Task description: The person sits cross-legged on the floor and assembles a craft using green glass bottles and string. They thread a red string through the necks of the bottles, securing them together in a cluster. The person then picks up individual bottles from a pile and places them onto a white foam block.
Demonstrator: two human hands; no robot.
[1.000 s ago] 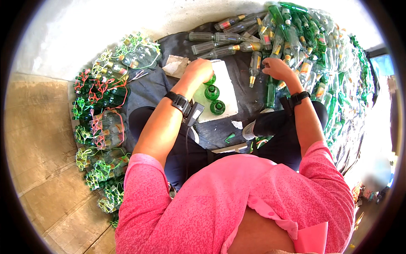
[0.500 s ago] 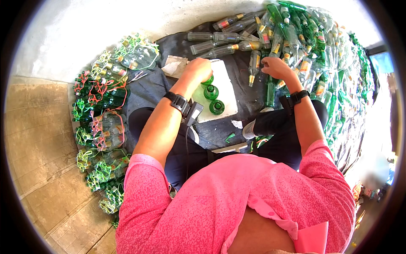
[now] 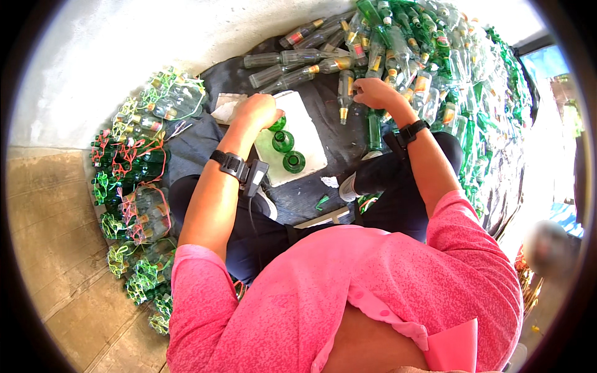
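My left hand [image 3: 256, 112] is closed around the top of a green bottle [image 3: 278, 124] at the far side of a white board [image 3: 311, 133]. Its fingertips are partly hidden behind the back of the hand. Two more green bottles, one in the middle [image 3: 283, 142] and one nearer me [image 3: 294, 162], stand upright on the board in a row with it. Over the edge of the bottle pile, my right hand [image 3: 377, 93] has thumb and forefinger slightly apart. Its fingertips are beside a clear labelled bottle [image 3: 346, 93], and whether they touch it cannot be seen.
A large heap of loose green and clear bottles [image 3: 435, 68] spreads at the right. Bundles of bottles tied with coloured strips [image 3: 146, 155] line the left. A lone green bottle [image 3: 374, 130] lies by my right knee. Dark sheeting [image 3: 217, 78] covers the ground, with cardboard [image 3: 227, 107] beside the board.
The whole view has swung, so the scene sits farther left. My right hand is slightly closer to the clear bottle; my left hand stays at the green bottle.
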